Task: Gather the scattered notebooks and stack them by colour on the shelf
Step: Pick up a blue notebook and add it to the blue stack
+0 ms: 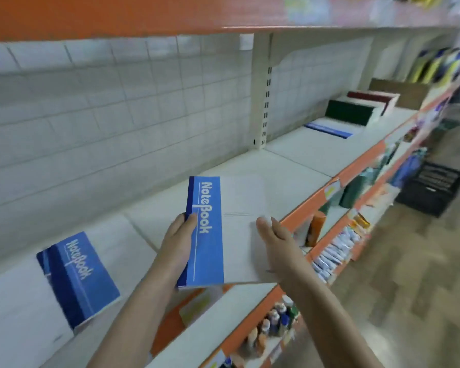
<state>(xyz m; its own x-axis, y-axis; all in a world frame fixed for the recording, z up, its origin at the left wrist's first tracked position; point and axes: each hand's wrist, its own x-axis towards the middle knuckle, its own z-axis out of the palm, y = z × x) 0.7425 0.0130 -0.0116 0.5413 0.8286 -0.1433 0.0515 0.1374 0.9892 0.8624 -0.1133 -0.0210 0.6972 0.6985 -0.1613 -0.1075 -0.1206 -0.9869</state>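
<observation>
Blue-and-white notebook [223, 229] held above the shelf [290, 166] — left hand [177, 240] grips its spine, right hand [274, 240] pinches its right edge; another blue notebook [77, 277] lies left.

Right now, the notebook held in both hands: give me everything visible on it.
The held notebook has a white cover with a blue band along its left side, a darker blue spine strip and white "NoteBook" lettering. It looks closed and paper-covered. The left hand grips the spine edge, the right hand the opposite side, above the white shelf.
</observation>
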